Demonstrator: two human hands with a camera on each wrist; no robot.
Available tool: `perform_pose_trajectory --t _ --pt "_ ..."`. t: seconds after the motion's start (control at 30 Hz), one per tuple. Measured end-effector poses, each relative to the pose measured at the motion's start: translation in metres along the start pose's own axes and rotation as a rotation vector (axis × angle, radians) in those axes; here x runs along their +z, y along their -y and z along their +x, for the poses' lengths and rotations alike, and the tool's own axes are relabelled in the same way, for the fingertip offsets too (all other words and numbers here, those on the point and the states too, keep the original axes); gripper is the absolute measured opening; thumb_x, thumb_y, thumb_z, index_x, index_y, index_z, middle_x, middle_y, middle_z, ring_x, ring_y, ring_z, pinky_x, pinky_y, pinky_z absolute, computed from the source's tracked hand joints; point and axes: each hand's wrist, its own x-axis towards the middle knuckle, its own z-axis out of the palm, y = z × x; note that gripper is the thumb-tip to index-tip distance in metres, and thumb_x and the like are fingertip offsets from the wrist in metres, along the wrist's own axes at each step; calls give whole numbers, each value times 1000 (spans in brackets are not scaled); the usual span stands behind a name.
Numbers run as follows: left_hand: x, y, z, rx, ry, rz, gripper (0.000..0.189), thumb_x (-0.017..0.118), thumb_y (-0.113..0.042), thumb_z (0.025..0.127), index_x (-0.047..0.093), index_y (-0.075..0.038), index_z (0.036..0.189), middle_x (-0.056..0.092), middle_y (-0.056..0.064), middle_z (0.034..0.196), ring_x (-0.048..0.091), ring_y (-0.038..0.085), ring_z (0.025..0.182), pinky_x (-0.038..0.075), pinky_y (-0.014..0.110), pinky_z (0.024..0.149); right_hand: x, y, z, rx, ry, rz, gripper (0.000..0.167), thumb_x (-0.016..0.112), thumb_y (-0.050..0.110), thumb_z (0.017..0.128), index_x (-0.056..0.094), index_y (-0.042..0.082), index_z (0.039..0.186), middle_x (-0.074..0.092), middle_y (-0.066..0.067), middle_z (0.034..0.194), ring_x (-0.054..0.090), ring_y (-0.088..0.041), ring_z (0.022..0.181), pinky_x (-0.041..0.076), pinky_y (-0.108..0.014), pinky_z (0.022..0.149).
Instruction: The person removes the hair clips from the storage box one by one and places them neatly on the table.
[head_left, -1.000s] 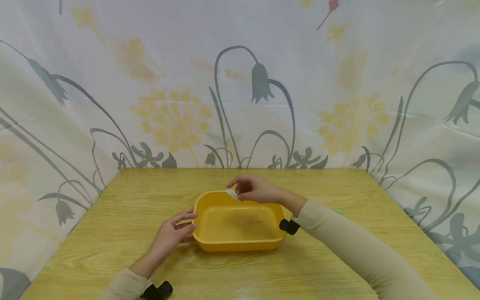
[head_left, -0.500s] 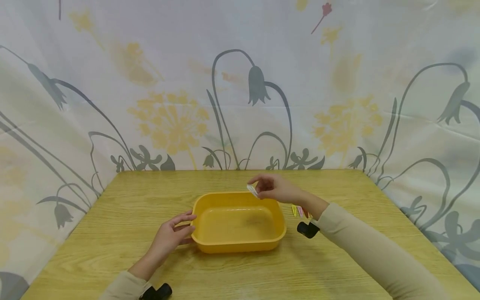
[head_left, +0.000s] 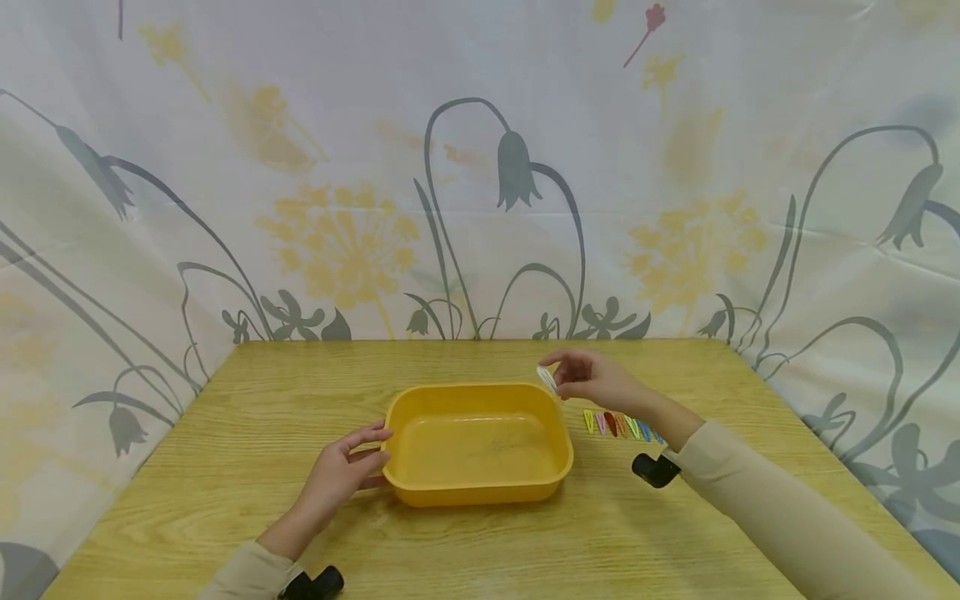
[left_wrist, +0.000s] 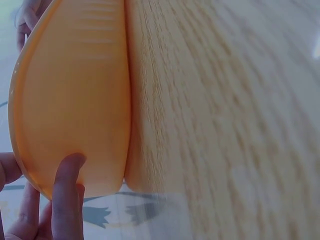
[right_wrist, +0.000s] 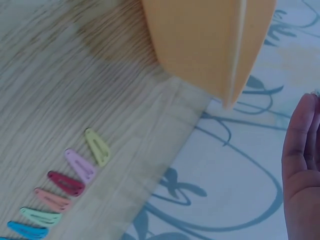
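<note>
A yellow plastic basin (head_left: 480, 485) stands on the wooden table. My left hand (head_left: 341, 471) holds its left end, fingertips lapping the rim; in the left wrist view one fingertip (left_wrist: 72, 165) lies on the outer wall. My right hand (head_left: 600, 382) pinches a white snap hair clip (head_left: 547, 379) between thumb and fingers, just above the basin's far right corner. To the right of the basin, a row of snap hair clips lies on the table: yellow (right_wrist: 97, 147), pink (right_wrist: 81, 165), dark red (right_wrist: 66, 183), orange (right_wrist: 52, 200), light green (right_wrist: 40, 216) and blue (right_wrist: 27, 230). My right forearm hides the row's far end.
The wooden table (head_left: 187, 492) runs back to a curtain (head_left: 465, 167) printed with flowers, which also closes off both sides. A black wrist camera (head_left: 656, 470) sits under my right wrist, another camera (head_left: 318, 582) at the left.
My right hand has moved right with the white hair clip, from over the basin to its right corner. More of the clip row shows. The left hand stays at the basin.
</note>
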Motion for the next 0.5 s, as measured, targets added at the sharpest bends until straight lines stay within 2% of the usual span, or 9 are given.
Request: perform_pose_trajectory --t 0.2,0.5 --pt "0 0 0 5 10 -4 39 61 -2 89 52 9 125 36 15 144 56 33 109 55 40 76 -12 -9 -15 50 -47 -6 38 61 1 89 51 -4 125 57 -16 93 58 -28 82 55 -31 73" --pt "-1 0 0 4 17 0 39 60 -1 89 51 9 126 36 14 144 56 33 110 55 40 76 -27 -19 -37 64 -114 -21 38 59 4 91 50 -3 127 57 -22 94 60 -19 79 55 -32 72"
